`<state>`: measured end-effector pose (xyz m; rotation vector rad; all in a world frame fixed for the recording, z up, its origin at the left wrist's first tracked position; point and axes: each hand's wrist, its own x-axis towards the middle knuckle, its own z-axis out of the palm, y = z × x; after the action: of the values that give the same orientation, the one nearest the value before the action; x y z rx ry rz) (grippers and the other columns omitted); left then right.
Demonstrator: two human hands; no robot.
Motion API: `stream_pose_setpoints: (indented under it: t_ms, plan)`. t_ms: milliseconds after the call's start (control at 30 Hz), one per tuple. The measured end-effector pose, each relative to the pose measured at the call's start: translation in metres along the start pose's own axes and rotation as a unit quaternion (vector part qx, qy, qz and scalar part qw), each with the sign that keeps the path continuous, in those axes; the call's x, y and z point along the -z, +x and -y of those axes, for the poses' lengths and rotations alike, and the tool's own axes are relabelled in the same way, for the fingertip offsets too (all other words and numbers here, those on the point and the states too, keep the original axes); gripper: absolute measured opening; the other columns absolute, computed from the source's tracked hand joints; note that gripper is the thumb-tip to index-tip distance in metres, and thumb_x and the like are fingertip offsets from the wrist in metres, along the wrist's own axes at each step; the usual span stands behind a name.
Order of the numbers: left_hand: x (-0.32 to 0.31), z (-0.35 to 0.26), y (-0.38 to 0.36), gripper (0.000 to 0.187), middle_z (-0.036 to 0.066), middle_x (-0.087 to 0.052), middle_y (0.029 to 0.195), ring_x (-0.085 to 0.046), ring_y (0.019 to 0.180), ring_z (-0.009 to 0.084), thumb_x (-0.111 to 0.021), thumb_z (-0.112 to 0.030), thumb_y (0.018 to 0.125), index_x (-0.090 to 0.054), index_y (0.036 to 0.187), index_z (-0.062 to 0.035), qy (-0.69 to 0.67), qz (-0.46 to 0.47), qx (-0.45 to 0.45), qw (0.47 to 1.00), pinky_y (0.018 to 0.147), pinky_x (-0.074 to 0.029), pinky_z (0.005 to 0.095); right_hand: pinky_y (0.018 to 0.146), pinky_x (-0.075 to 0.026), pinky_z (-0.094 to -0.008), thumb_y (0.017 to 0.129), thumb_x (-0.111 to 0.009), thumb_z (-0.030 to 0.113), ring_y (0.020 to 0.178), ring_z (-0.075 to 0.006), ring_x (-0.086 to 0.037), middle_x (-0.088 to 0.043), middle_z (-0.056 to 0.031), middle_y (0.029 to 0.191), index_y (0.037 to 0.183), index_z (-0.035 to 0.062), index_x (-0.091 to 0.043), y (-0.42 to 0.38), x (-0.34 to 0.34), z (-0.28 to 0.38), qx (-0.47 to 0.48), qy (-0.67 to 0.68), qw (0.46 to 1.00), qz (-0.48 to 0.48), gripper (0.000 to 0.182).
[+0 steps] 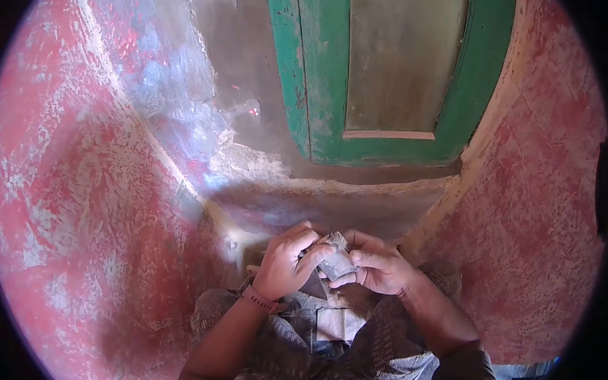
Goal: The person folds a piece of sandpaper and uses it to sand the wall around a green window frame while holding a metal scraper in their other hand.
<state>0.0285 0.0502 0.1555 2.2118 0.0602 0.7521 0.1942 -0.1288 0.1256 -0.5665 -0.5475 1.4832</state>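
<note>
In front of my lap I hold a small grey flat piece (339,263), worn and ragged along its upper edge; it looks like folded sandpaper, but its kind is not certain. My left hand (289,260) grips it with the thumb pressed on its face. The fingers of my right hand (376,263) are closed on its right side, the thumb at the edge. Below my left fingers shows a dark, pointed flat piece (314,286), like a scraper blade; its other end is hidden by the hand.
Between my knees lies a pale square piece (331,323). Ahead, a green wooden door (324,83) stands in a wall with patchy grey plaster (244,67). Red, scuffed walls (116,203) close in on both sides. A blue object (528,375) shows at the lower right.
</note>
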Motion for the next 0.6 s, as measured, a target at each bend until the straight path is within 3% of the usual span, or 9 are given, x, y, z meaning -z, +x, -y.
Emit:
stream_pose_setpoints:
  t_ms: [133, 200, 333, 400, 600]
  plan:
    - [-0.002, -0.002, 0.002, 0.014, 0.016, -0.076, 0.104, -0.074, 0.087, 0.0335, -0.074, -0.012, 0.099, -0.075, 0.098, 0.0019, -0.014, 0.007, -0.024, 1.0, 0.078, -0.058, 0.0404, 0.112, -0.058, -0.0629, 0.11, -0.069, 0.018, 0.128, -0.0281, -0.069, -0.068, -0.0124, 0.129, 0.121, 0.0068, -0.056, -0.002, 0.006, 0.002, -0.03, 0.059, 0.998, 0.024, 0.02]
    - [-0.001, -0.007, 0.0, 0.014, 0.016, -0.078, 0.11, -0.077, 0.093, 0.0338, -0.075, -0.013, 0.099, -0.075, 0.098, 0.0018, 0.003, 0.031, -0.008, 0.999, 0.082, -0.06, 0.0398, 0.111, -0.059, -0.0608, 0.11, -0.071, 0.019, 0.128, -0.0293, -0.07, -0.068, -0.0125, 0.128, 0.115, 0.0072, -0.056, -0.003, 0.007, 0.0, -0.025, 0.027, 0.999, 0.033, 0.02]
    - [0.0, -0.012, 0.0, 0.016, 0.014, -0.077, 0.112, -0.077, 0.095, 0.0331, -0.077, -0.015, 0.1, -0.077, 0.103, 0.0008, -0.019, 0.039, -0.015, 0.999, 0.082, -0.061, 0.0397, 0.108, -0.062, -0.0576, 0.107, -0.075, 0.021, 0.128, -0.034, -0.07, -0.069, -0.0137, 0.127, 0.106, 0.0081, -0.056, -0.005, 0.011, 0.003, -0.03, -0.033, 0.997, 0.06, 0.024]
    - [0.001, -0.008, -0.001, 0.019, 0.014, -0.076, 0.112, -0.077, 0.096, 0.0345, -0.078, -0.016, 0.1, -0.077, 0.11, -0.0005, -0.017, 0.042, -0.025, 0.999, 0.083, -0.061, 0.0406, 0.105, -0.063, -0.0576, 0.105, -0.078, 0.022, 0.129, -0.0371, -0.07, -0.069, -0.0144, 0.127, 0.106, 0.0079, -0.056, -0.004, 0.008, 0.005, -0.034, -0.042, 0.997, 0.055, 0.026]
    - [0.001, -0.008, -0.002, 0.02, 0.014, -0.075, 0.112, -0.077, 0.094, 0.0345, -0.081, -0.017, 0.098, -0.077, 0.11, -0.0005, -0.008, 0.037, -0.023, 0.999, 0.081, -0.061, 0.0408, 0.102, -0.065, -0.0556, 0.098, -0.085, 0.019, 0.13, -0.0405, -0.069, -0.068, -0.0148, 0.13, 0.109, 0.0072, -0.057, -0.003, 0.005, 0.003, -0.022, -0.036, 0.997, 0.059, 0.032]
